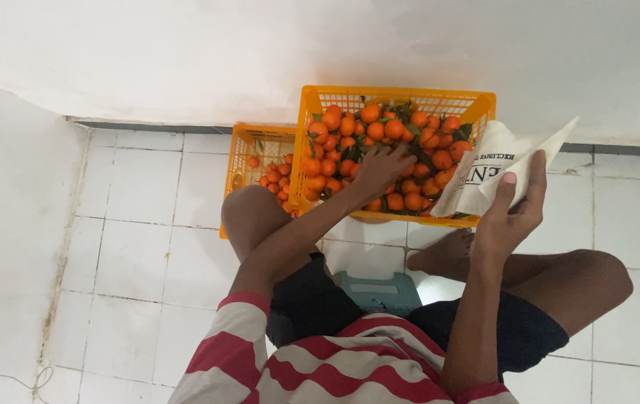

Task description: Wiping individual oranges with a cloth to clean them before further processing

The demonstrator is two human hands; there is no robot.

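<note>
head view, left hand [381,169] spread on oranges [350,142] in crate [312,101], right hand [511,213] gripping paper bag [488,161]

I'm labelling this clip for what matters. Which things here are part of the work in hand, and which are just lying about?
In use:
- left hand, resting on the oranges
- front orange crate that holds them
- right hand, holding a white paper bag

Lying about:
- second orange crate behind, with a few oranges
- teal stool under the person
- white tiled floor
</note>
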